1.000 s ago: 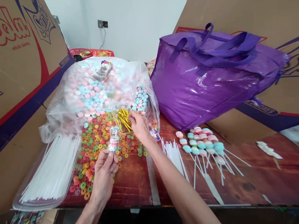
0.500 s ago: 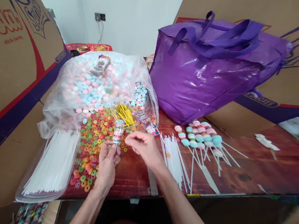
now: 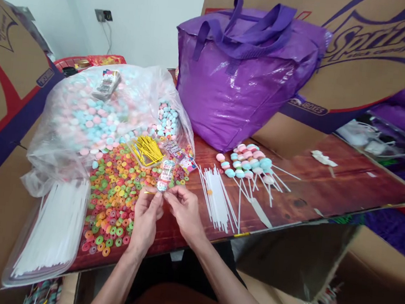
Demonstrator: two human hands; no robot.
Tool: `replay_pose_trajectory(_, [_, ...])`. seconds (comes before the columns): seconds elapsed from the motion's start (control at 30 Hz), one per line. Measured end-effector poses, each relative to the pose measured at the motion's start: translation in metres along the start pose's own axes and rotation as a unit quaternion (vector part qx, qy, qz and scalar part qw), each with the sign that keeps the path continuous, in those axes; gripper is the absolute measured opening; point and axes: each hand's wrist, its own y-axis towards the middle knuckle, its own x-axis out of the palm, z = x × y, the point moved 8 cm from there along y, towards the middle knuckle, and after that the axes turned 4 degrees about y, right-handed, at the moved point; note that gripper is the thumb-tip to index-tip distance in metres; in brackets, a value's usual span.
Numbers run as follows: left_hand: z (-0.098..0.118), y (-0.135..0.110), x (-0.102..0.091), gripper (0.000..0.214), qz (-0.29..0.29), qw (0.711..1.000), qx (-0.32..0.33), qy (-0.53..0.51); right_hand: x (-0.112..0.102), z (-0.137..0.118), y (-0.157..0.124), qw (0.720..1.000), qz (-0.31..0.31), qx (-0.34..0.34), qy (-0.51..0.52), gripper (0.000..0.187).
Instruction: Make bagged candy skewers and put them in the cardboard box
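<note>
My left hand [image 3: 145, 220] is closed around the lower end of a candy stick in a printed clear wrapper [image 3: 165, 174], which stands upright above the fingers. A thin yellow twist tie [image 3: 149, 193] crosses at the base of the wrapper and pokes out to the left, over my left fingers. My right hand [image 3: 185, 212] pinches at the same spot from the right, its fingertips touching the wrapper's neck; the tie's other end is hidden in them. Loose gummy rings [image 3: 112, 196] lie behind and to the left. More yellow twist ties [image 3: 148, 149] sit in a small clear tray just beyond.
A big clear bag of pastel marshmallows [image 3: 98, 113] is at the back left. White sticks fill a plastic tub [image 3: 12, 267], and more sticks [image 3: 215, 201] lie at right beside marshmallow skewers [image 3: 251, 161]. A purple bag [image 3: 237, 93] and cardboard boxes [image 3: 297, 132] stand behind.
The view has turned to the right. My right hand has come in to the wrapper's base, and the yellow twist tie now shows there. My left hand still holds the candy stick.
</note>
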Motion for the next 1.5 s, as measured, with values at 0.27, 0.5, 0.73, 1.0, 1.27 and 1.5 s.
replay_pose_trajectory(0.27, [-0.022,-0.007,0.010,0.032,-0.070,0.949,-0.246,-0.183,0.009,-0.002,-0.012,0.989,-0.105,0.035,0.093,0.026])
replay_pose_trajectory(0.5, [-0.029,-0.009,0.007,0.031,-0.083,0.974,-0.210,-0.035,-0.002,-0.035,-0.021,0.934,-0.099,-0.204,-0.275,0.013])
replay_pose_trajectory(0.73, [-0.020,-0.015,0.008,0.030,-0.013,0.996,-0.010,0.091,-0.016,-0.036,-0.026,0.926,-0.046,-0.164,-0.337,0.009])
replay_pose_trajectory(1.0, [-0.044,-0.006,0.022,0.040,-0.046,0.966,-0.246,-0.063,-0.036,-0.045,-0.036,0.905,-0.034,-0.258,-0.337,0.028])
replay_pose_trajectory(1.27, [-0.050,-0.019,0.041,0.039,-0.050,0.955,-0.263,-0.130,-0.029,-0.059,-0.049,0.770,-0.028,-0.413,-0.486,0.025])
replay_pose_trajectory(1.5, [-0.040,-0.023,0.063,0.040,-0.163,0.950,-0.252,-0.087,-0.046,-0.057,-0.043,0.912,0.050,-0.285,-0.291,0.019])
